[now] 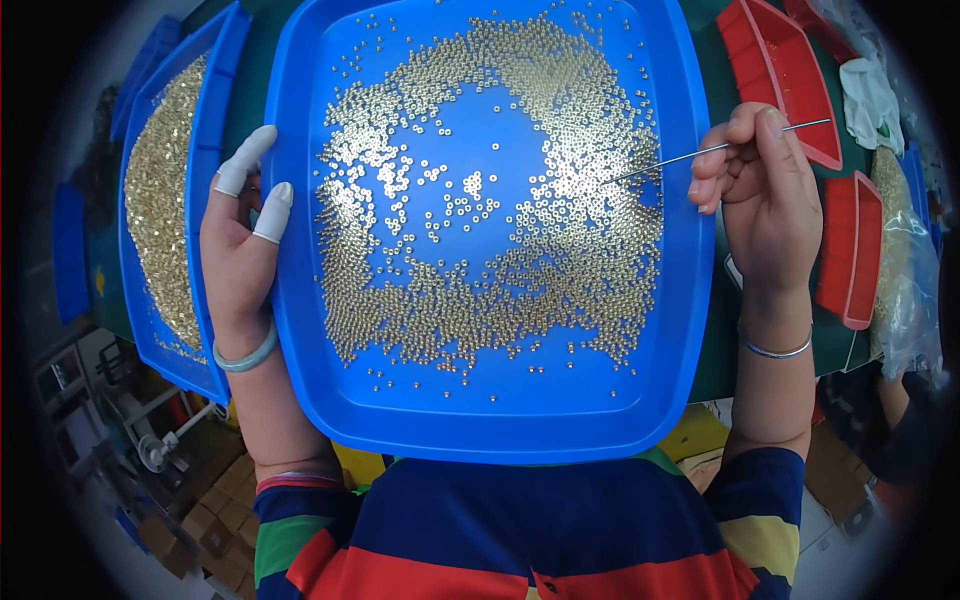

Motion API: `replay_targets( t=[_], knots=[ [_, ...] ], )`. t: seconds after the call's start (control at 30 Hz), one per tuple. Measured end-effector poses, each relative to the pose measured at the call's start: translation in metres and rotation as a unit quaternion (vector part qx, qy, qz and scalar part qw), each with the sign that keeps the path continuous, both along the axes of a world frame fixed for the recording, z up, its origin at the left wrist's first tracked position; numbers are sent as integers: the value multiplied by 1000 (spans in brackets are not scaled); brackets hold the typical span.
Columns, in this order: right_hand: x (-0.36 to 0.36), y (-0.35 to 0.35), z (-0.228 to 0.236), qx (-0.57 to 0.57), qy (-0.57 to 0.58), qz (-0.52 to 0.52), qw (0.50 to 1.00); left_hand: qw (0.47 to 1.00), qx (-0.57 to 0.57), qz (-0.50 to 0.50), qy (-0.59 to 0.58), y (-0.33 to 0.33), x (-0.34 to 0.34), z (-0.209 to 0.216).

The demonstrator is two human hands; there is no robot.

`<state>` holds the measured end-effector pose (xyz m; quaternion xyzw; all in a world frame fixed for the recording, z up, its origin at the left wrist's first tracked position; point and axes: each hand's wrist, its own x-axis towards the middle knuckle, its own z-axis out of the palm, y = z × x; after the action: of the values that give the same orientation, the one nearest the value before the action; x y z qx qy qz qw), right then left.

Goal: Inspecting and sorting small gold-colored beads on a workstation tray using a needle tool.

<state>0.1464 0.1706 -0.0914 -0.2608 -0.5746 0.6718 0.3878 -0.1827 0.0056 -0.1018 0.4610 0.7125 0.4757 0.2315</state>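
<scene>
Apparently probing gold beads point(592, 222), the right hand point(765, 195) pinches a metal needle point(680, 158), needing steadiness next; left hand's point(240, 240) grip is unclear.

The tray point(500, 430) is blue, the beads point(590, 190) gold, the shirt point(520, 510) navy-and-red striped.

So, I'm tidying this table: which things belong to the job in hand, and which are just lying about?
In use:
thin metal rod, held in the right hand
small golden beads around its tip
blue tray, left hand at its rim

Apparently lying about:
red bins, right
clear plastic bag, far right
blue bin, left, possibly related
</scene>
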Motion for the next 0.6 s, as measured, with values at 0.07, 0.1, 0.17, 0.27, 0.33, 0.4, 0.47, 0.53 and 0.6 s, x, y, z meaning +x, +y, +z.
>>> replay_targets(
  t=[0.07, 0.1, 0.17, 0.27, 0.33, 0.4, 0.47, 0.53, 0.6],
  knots=[
    [0, -1, 0, 4, -3, 0, 1000, 1000, -5, 4, -2, -1, 1, 1],
    [-1, -1, 0, 2, -1, 1, 1000, 1000, -9, 7, -4, -2, 1, 2],
    [-1, -3, 0, -2, 2, 3, 1000, 1000, -13, 10, -6, -4, 1, 2],
    [-3, -6, -2, 6, -4, 6, 1000, 1000, -10, 8, 8, -8, -2, -1],
    [-4, -7, -3, 11, -7, 8, 1000, 1000, -8, 8, 0, -8, -2, -2],
    [-5, -9, -4, 15, 2, 12, 1000, 1000, -5, 8, -13, -10, -3, -2],
    [-6, -11, -4, 15, 7, 18, 1000, 1000, -6, 8, -14, -13, -6, -2],
    [-8, -14, -4, 16, 10, 20, 1000, 1000, -4, 2, -18, -16, -8, -3],
    [-8, -17, -5, 17, 11, 22, 1000, 1000, -11, 5, -14, -19, -9, -2]
  ],
)
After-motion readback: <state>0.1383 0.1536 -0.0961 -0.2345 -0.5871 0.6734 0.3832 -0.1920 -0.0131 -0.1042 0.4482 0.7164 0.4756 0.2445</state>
